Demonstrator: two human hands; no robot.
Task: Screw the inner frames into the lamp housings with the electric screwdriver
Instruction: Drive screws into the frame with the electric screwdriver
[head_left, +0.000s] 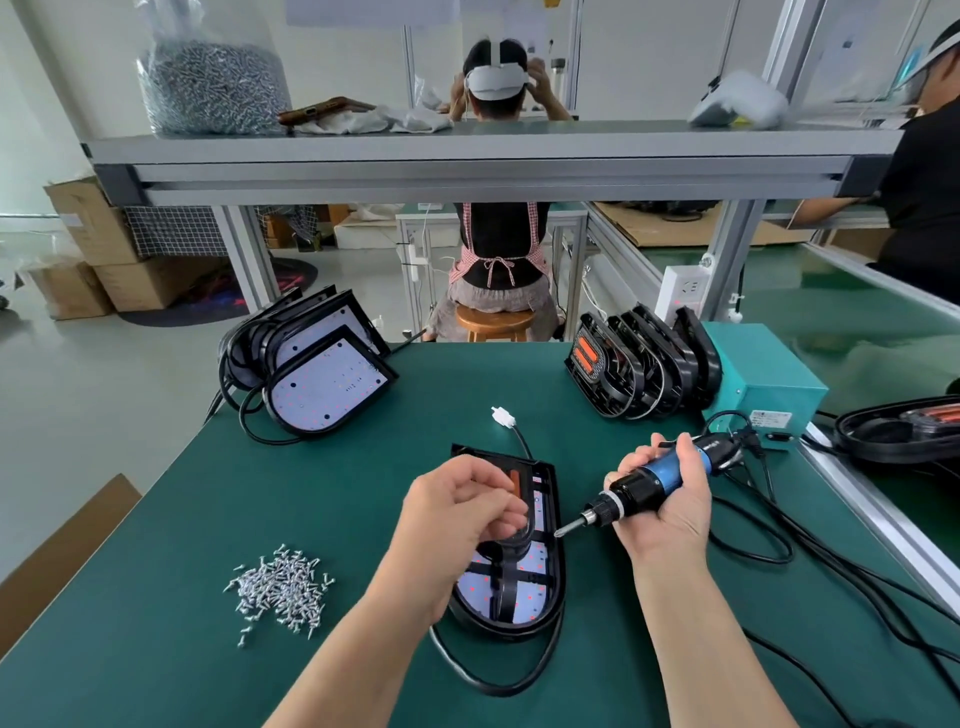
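A black lamp housing (540, 613) lies flat on the green mat in front of me, a black inner frame (506, 582) with an orange part seated in it over the white LED board. My left hand (462, 512) hovers over the housing's middle with its fingers curled; whether it pinches a screw I cannot tell. My right hand (662, 499) grips the blue and black electric screwdriver (644, 480), whose bit tip points at the housing's right rim. A heap of silver screws (283, 587) lies to the left.
Several housings with LED boards (322, 374) lean at the back left, several inner frames (639, 358) at the back right beside a teal power box (763, 379). Black cables (779, 545) run across the right side. Another housing (898, 428) lies far right. A shelf (467, 150) spans overhead.
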